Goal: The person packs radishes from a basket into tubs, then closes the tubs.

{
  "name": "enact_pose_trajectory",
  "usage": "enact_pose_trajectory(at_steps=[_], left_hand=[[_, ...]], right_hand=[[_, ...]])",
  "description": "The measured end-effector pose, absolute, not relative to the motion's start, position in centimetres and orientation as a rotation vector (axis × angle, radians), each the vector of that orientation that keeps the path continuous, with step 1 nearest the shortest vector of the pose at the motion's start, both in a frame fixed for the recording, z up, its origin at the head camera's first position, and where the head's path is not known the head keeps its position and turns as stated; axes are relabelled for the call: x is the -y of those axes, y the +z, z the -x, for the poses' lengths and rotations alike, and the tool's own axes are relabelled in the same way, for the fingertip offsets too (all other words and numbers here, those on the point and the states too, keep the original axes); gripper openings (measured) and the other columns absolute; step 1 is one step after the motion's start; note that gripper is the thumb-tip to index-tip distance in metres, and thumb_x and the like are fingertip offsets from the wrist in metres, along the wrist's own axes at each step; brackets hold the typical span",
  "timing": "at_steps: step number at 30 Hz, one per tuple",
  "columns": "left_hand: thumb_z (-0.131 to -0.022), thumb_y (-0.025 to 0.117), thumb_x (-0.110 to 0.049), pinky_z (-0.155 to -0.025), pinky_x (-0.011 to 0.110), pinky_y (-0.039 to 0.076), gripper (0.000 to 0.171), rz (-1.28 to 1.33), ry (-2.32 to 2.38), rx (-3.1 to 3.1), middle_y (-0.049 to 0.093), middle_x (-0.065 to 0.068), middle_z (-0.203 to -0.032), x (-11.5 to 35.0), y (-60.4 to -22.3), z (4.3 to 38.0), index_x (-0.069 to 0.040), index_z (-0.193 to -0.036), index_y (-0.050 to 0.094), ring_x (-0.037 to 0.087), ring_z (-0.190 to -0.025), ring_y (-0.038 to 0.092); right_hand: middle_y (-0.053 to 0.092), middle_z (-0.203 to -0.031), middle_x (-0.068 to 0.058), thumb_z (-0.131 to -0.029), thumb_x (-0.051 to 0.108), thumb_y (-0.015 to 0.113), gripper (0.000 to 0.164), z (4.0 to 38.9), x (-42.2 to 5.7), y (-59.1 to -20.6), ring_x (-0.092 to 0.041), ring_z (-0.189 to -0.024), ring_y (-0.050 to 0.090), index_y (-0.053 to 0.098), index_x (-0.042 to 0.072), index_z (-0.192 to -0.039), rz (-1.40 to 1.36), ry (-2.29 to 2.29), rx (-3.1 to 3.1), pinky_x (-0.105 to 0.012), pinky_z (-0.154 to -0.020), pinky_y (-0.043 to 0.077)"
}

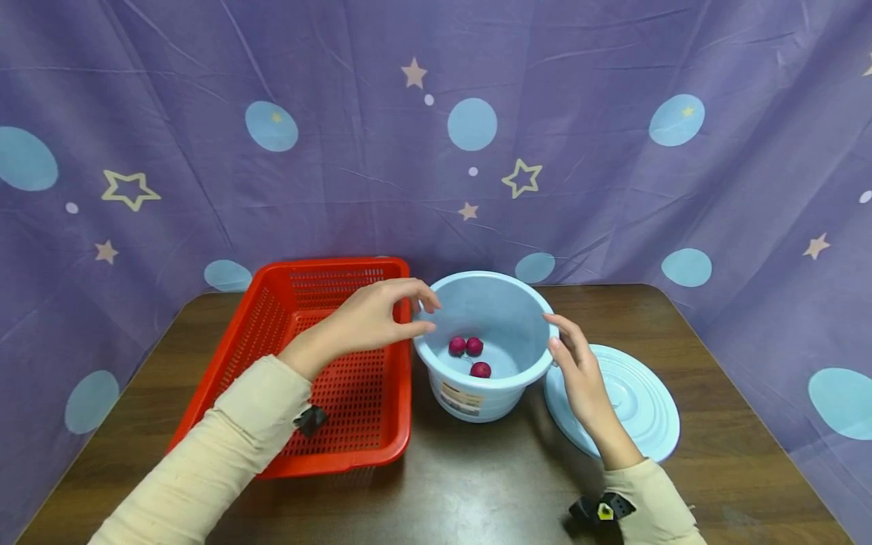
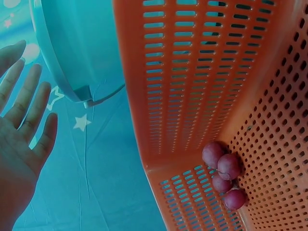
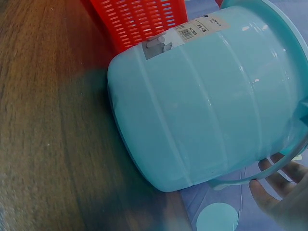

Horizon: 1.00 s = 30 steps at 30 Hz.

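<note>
A light blue bucket (image 1: pixel 500 401) stands upright on the table, holding three round dark-red radishes (image 1: pixel 480 369) on its bottom. Over its left rim, my left hand (image 1: pixel 368 314) has thumb and fingers parted, with nothing between them. My right hand (image 1: pixel 579 371) is at the opposite rim, fingertips right at the edge. In the right wrist view its loosely spread fingers overlap the bucket's hanging handle (image 3: pixel 279 163). Left of the bucket is a red slotted basket (image 1: pixel 402 386), partly covered by my left arm. Several radishes (image 2: pixel 228 166) lie inside it in the left wrist view.
A round light blue lid (image 1: pixel 654 401) lies on the table right of the bucket, partly under my right forearm. The brown wooden table (image 1: pixel 470 484) reaches back to a purple curtain (image 1: pixel 586 189) with stars and dots. The basket's wall stands close beside the bucket.
</note>
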<state>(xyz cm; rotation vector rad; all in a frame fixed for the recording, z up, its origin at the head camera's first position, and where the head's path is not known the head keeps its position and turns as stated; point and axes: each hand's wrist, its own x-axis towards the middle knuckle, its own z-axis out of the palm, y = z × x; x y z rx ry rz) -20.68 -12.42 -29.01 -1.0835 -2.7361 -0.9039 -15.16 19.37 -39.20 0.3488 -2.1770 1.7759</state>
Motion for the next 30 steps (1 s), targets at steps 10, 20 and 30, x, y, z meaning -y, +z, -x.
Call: enact_pose_trajectory(at_steps=[10,20,30], left_hand=[[-0.087,0.078,-0.026,-0.074,0.037,0.05,0.026,0.987,-1.009,2.704,0.065,-0.006,-0.098,14.1,-28.8,21.9,-0.02,-0.111,0.069,0.013,-0.091,0.059],[-0.09,0.075,-0.026,-0.086,0.041,0.046,0.022,0.811,-1.02,2.745,0.066,-0.003,-0.096,17.3,-30.4,24.2,-0.017,-0.108,0.069,0.015,-0.092,0.06],[-0.093,0.071,-0.026,-0.092,0.043,0.044,0.027,0.632,-1.093,2.824,0.068,0.003,-0.108,20.4,-32.6,26.2,-0.011,-0.115,0.068,0.021,-0.103,0.061]], right_hand=[[0.052,-0.137,-0.011,-0.105,0.013,0.046,0.036,15.3,-19.4,-39.0,-0.01,-0.107,0.051,0.05,0.006,-0.14,-0.354,1.776,2.175,-0.022,-0.083,0.041],[0.051,-0.139,-0.011,-0.105,0.014,0.045,0.037,15.2,-19.4,-38.9,-0.01,-0.108,0.05,0.049,0.006,-0.141,-0.345,1.77,2.187,-0.021,-0.084,0.041],[0.047,-0.145,-0.013,-0.106,0.015,0.044,0.038,15.0,-19.4,-39.0,-0.01,-0.118,0.048,0.047,0.005,-0.142,-0.336,1.774,2.218,-0.02,-0.088,0.041]])
